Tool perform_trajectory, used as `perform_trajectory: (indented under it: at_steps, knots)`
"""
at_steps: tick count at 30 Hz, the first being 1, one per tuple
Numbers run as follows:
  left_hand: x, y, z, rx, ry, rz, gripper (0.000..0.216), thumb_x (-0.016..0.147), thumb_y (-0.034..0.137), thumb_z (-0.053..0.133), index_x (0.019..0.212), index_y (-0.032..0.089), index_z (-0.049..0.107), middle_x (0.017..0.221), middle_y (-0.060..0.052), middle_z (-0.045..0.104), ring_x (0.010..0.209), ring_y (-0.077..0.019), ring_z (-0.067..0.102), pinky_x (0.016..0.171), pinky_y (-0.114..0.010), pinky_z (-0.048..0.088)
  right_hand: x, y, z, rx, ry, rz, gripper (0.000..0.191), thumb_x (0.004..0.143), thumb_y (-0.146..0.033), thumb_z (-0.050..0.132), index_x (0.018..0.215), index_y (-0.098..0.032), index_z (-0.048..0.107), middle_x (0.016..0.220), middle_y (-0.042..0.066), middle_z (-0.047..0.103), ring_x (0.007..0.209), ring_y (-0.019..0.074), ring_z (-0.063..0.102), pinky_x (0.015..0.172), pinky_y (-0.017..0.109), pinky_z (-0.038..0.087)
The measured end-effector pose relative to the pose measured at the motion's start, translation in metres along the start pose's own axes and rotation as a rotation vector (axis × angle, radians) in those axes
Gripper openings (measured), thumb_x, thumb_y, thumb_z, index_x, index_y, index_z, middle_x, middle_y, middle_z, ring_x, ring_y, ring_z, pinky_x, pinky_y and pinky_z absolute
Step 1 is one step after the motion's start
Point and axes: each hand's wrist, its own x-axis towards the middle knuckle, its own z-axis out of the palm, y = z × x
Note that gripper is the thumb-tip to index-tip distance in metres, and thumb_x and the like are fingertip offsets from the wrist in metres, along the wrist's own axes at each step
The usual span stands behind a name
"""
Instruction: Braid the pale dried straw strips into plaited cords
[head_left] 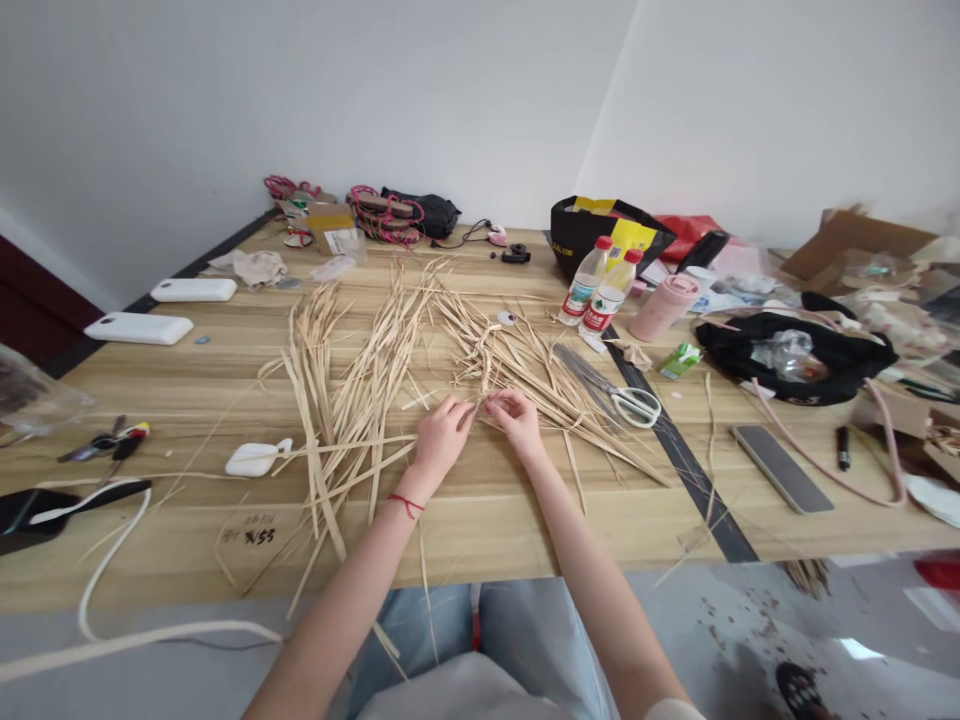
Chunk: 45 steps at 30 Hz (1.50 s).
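My left hand (444, 432) and my right hand (517, 420) meet over the middle of the table, fingertips close together. Both pinch the near end of a narrow plaited straw piece (486, 368), which runs away from me into the pile. Exactly which strands lie between the fingers is too small to make out. Loose straw strips (386, 345) fan out to the left, some passing under my left forearm. To the right lies another spread of straw strips (559, 395), with a pair of scissors (636, 404) at its edge, its handles toward the right.
Two water bottles (606, 292), a pink tumbler (666, 306) and a black bag (795, 350) stand at the right. A phone (780, 468) lies nearer. White devices (139, 328), a white earbud case (253, 458) and a cable (112, 560) are on the left.
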Motion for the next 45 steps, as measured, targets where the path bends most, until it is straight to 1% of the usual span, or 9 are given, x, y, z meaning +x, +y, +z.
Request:
perform_trajectory:
  at_steps: [3, 7, 12, 18, 26, 32, 39, 42, 45]
  knots:
    - [0.002, -0.003, 0.002, -0.103, 0.031, 0.005, 0.02, 0.091, 0.029, 0.048, 0.095, 0.02, 0.066, 0.093, -0.004, 0.064, 0.083, -0.016, 0.062, 0.074, -0.026, 0.045, -0.001, 0.001, 0.0, -0.033, -0.033, 0.027, 0.026, 0.063, -0.037, 0.074, 0.078, -0.022, 0.06, 0.088, 0.004, 0.068, 0.079, 0.0186, 0.066, 0.082, 0.037, 0.054]
    - [0.004, -0.007, 0.004, -0.19, 0.029, -0.007, 0.02, 0.091, 0.031, 0.049, 0.087, 0.019, 0.065, 0.088, -0.004, 0.064, 0.079, -0.0156, 0.06, 0.073, -0.027, 0.045, -0.002, 0.003, -0.001, -0.04, -0.054, 0.038, 0.026, 0.064, -0.037, 0.074, 0.08, -0.021, 0.06, 0.089, 0.005, 0.068, 0.08, 0.0187, 0.066, 0.08, 0.037, 0.055]
    - [0.006, -0.011, 0.008, -0.231, 0.003, -0.027, 0.019, 0.09, 0.029, 0.048, 0.085, 0.018, 0.063, 0.087, -0.004, 0.063, 0.084, -0.0173, 0.059, 0.077, -0.029, 0.045, -0.003, 0.003, -0.002, -0.1, -0.021, 0.034, 0.025, 0.064, -0.036, 0.073, 0.08, -0.021, 0.062, 0.09, 0.005, 0.069, 0.077, 0.0178, 0.066, 0.077, 0.036, 0.055]
    - [0.009, -0.017, 0.014, -0.414, 0.027, -0.141, 0.012, 0.084, 0.025, 0.056, 0.079, 0.018, 0.063, 0.086, -0.005, 0.065, 0.086, -0.0191, 0.06, 0.082, -0.033, 0.046, -0.003, 0.002, -0.002, -0.145, -0.023, 0.044, 0.029, 0.064, -0.035, 0.074, 0.088, -0.02, 0.064, 0.079, 0.003, 0.069, 0.071, 0.0168, 0.066, 0.073, 0.034, 0.055]
    - [0.013, -0.027, 0.024, -0.54, 0.03, -0.228, 0.015, 0.082, 0.029, 0.058, 0.081, 0.016, 0.065, 0.088, -0.006, 0.069, 0.086, -0.0192, 0.064, 0.082, -0.034, 0.049, -0.004, 0.003, 0.001, -0.153, -0.081, 0.046, 0.034, 0.063, -0.036, 0.076, 0.09, -0.02, 0.063, 0.085, 0.004, 0.07, 0.077, 0.0175, 0.067, 0.077, 0.034, 0.056]
    - [0.013, -0.027, 0.025, -0.582, 0.017, -0.258, 0.017, 0.081, 0.031, 0.058, 0.081, 0.016, 0.065, 0.087, -0.006, 0.07, 0.085, -0.0192, 0.064, 0.081, -0.033, 0.05, -0.004, 0.007, 0.003, -0.111, -0.101, 0.093, 0.034, 0.064, -0.041, 0.076, 0.087, -0.02, 0.063, 0.08, 0.004, 0.07, 0.07, 0.0181, 0.068, 0.069, 0.034, 0.058]
    - [0.014, -0.028, 0.022, -0.567, 0.033, -0.263, 0.018, 0.083, 0.032, 0.055, 0.083, 0.016, 0.063, 0.088, -0.005, 0.067, 0.085, -0.0179, 0.062, 0.079, -0.031, 0.049, -0.005, 0.005, 0.004, -0.137, -0.113, 0.112, 0.03, 0.067, -0.043, 0.072, 0.085, -0.02, 0.066, 0.084, 0.005, 0.07, 0.07, 0.0192, 0.069, 0.071, 0.036, 0.057]
    - [0.015, -0.029, 0.02, -0.542, 0.045, -0.239, 0.016, 0.082, 0.03, 0.056, 0.079, 0.016, 0.063, 0.088, -0.005, 0.064, 0.087, -0.0179, 0.06, 0.083, -0.032, 0.047, -0.006, 0.004, 0.005, -0.144, -0.099, 0.105, 0.031, 0.069, -0.044, 0.07, 0.087, -0.02, 0.066, 0.085, 0.005, 0.07, 0.07, 0.0186, 0.068, 0.072, 0.036, 0.057]
    - [0.015, -0.03, 0.019, -0.519, 0.054, -0.213, 0.013, 0.081, 0.027, 0.059, 0.076, 0.016, 0.064, 0.094, -0.006, 0.06, 0.096, -0.0184, 0.057, 0.092, -0.033, 0.044, -0.006, 0.002, 0.006, -0.126, -0.089, 0.092, 0.03, 0.072, -0.044, 0.068, 0.09, -0.02, 0.065, 0.083, 0.004, 0.07, 0.069, 0.018, 0.067, 0.071, 0.035, 0.056]
